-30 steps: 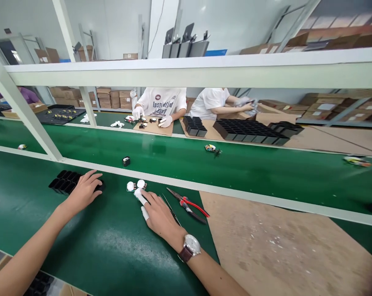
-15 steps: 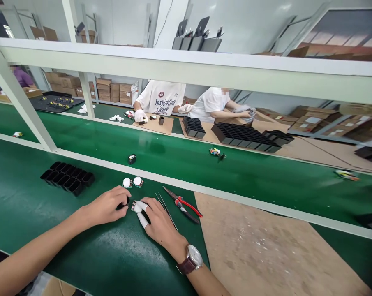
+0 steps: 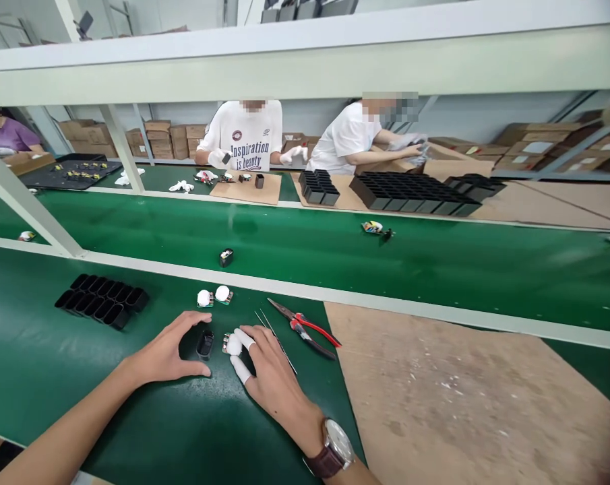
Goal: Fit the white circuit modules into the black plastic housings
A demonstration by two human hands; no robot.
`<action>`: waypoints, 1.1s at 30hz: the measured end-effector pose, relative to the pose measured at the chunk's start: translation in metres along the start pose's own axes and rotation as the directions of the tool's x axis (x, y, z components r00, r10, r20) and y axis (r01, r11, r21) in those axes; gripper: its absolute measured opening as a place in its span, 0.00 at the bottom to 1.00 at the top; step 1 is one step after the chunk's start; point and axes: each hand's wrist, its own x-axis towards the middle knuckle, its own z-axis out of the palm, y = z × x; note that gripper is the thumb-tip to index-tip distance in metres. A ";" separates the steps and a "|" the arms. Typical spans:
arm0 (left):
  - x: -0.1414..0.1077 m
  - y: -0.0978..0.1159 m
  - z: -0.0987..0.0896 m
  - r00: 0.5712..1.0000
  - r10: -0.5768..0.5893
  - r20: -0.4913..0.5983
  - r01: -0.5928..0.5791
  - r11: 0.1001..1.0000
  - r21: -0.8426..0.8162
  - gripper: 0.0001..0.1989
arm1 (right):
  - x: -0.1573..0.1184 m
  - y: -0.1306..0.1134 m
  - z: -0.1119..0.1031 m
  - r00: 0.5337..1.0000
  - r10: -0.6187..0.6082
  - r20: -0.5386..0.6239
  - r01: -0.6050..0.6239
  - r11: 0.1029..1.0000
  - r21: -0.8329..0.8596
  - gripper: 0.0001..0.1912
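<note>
My left hand (image 3: pixel 170 347) is spread, thumb and fingers apart on either side of a small black plastic case (image 3: pixel 205 345). The case stands on the green bench with its open top showing. Just right of it sits a small circuit board with a round white part (image 3: pixel 232 345). My right hand (image 3: pixel 271 374), wearing white finger cots on thumb and index finger, is at this board. Its index fingertip is against or just beside the white part, and the thumb is apart below. Two similar boards (image 3: pixel 214 296) lie behind. Tweezers (image 3: pixel 279 340) lie partly under my right hand, beside red-and-black pliers (image 3: pixel 305 327).
Several black cases (image 3: pixel 102 298) stand in rows at left. A brown board (image 3: pixel 461 377) covers the bench at right. Beyond a white rail (image 3: pixel 147 261), a green belt (image 3: pixel 294 239) carries a filled case (image 3: pixel 226 256) and loose boards. Co-workers (image 3: pixel 247 138) sit across it.
My left hand has opened and let go of the black case, which now stands on the bench. My right hand's thumb and index finger have parted slightly around the board. The view has tilted down.
</note>
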 end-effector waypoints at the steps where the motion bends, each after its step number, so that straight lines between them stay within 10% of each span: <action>1: -0.001 -0.001 0.000 1.000 -0.009 0.012 0.010 1.000 -0.020 0.46 | 0.000 0.000 0.000 1.000 0.000 0.001 0.000 1.000 -0.001 0.21; 12: 0.002 0.003 0.016 0.997 0.014 -0.073 -0.004 0.990 0.140 0.37 | 0.006 -0.010 -0.008 0.988 0.029 -0.155 -0.018 0.998 0.068 0.20; 17: -0.001 0.007 -0.010 0.994 -0.043 0.101 0.038 0.998 0.046 0.52 | 0.006 -0.009 -0.007 0.979 0.020 -0.201 -0.007 0.998 0.065 0.25; 21: -0.001 0.010 -0.016 0.965 -0.033 0.260 0.020 0.998 0.051 0.40 | 0.007 -0.011 -0.008 0.975 0.034 -0.220 -0.014 0.996 0.089 0.25; 33: 0.001 0.004 0.018 0.969 0.246 0.024 -0.246 0.958 0.145 0.36 | 0.004 -0.022 -0.010 0.968 -0.138 -0.209 0.173 0.972 0.158 0.30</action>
